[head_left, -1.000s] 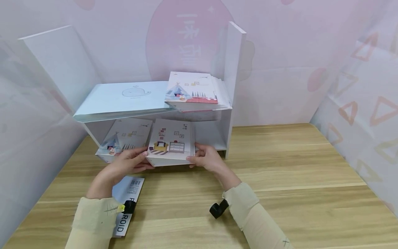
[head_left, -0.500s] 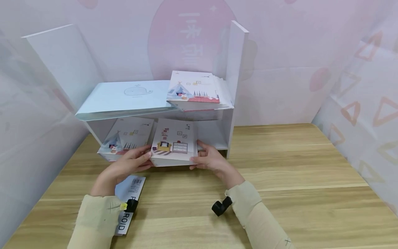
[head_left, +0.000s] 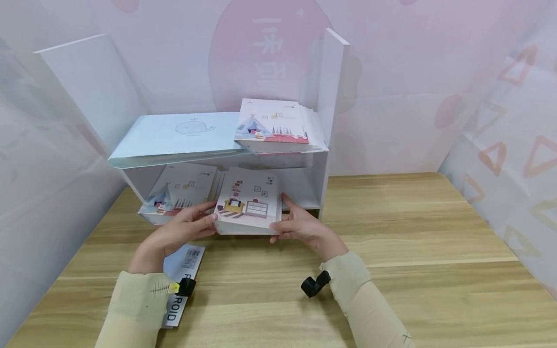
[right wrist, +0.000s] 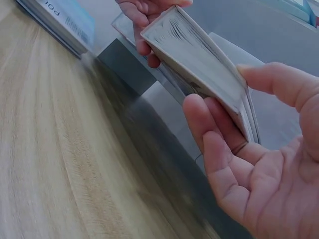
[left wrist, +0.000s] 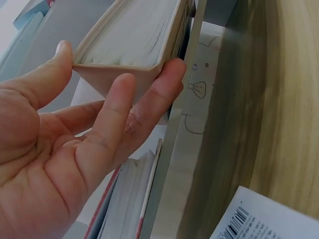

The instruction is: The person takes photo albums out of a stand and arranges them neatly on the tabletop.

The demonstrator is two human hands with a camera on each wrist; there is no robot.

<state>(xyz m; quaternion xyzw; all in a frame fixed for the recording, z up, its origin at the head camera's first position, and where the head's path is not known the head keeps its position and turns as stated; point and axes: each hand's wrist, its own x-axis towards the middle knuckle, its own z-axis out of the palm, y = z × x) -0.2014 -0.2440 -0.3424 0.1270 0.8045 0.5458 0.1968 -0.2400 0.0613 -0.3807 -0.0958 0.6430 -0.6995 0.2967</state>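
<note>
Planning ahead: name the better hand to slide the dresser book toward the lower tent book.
Right hand, probably: it grips the dresser book from the right; the left hand holds the side facing the tent book.

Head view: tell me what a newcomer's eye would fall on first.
Probably the furniture-print book held between the left hand and right hand, at the front of the lower level of the shelf unit. Then the pale blue whale book on the upper level, just left of the book with a tent picture.

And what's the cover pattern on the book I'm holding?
The book is white, printed with a yellow armchair and drawers; clearest in the head view.
</note>
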